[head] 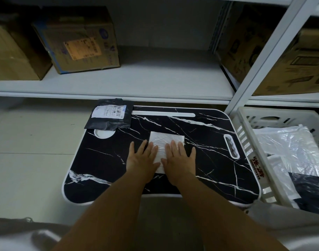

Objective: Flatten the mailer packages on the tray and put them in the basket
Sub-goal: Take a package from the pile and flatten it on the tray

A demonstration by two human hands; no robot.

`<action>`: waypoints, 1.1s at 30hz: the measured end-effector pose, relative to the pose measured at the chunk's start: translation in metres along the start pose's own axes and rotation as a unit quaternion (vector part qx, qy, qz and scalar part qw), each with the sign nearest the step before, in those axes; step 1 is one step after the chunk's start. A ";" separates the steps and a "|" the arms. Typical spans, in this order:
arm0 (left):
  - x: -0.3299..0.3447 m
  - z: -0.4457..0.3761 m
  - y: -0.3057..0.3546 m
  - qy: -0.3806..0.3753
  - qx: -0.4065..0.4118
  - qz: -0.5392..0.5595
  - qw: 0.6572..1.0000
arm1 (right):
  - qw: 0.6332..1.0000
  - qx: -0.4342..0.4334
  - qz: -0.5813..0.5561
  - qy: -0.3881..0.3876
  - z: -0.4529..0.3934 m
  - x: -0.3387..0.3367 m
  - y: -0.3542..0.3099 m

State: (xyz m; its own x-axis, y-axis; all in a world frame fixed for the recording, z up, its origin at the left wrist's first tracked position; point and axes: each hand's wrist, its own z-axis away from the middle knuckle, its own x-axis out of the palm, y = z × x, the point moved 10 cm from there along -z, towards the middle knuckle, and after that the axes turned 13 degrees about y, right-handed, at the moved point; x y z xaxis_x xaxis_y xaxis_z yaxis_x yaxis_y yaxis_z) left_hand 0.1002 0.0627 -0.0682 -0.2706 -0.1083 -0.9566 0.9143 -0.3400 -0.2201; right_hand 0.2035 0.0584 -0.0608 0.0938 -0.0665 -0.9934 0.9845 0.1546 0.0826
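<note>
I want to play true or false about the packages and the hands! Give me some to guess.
1. Both hands press flat on the white mailer. True: the left hand and the right hand lie on it with straight fingers.
2. The black mailer is in the basket. False: it lies at the tray's far left corner, hanging over the edge.
3. The basket stands to the right of the tray. True.
4. The basket holds nothing. False: plastic mailers already lie inside it.
5. The black mailer carries a white label. True.
</note>
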 end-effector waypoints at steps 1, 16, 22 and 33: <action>-0.003 0.001 0.001 0.005 -0.008 -0.011 1.000 | 1.000 0.005 0.006 0.010 0.002 -0.005 -0.003; 0.009 0.040 0.024 -0.004 -0.001 0.060 0.998 | 0.998 -0.029 -0.061 -0.017 0.052 0.011 -0.006; 0.009 0.043 0.023 0.006 -0.024 0.081 0.996 | 0.998 -0.015 -0.060 -0.027 0.050 0.016 -0.007; -0.025 0.021 -0.019 0.138 -0.219 0.296 0.919 | 0.948 0.182 -0.240 0.107 0.030 -0.020 0.032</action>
State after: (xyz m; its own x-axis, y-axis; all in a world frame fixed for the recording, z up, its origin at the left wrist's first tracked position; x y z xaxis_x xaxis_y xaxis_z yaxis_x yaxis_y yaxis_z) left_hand 0.0835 0.0517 -0.0367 0.3447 0.1095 -0.9323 0.9269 0.1174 0.3565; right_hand 0.2371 0.0352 -0.0363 -0.3713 0.1652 -0.9137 0.8958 -0.1950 -0.3993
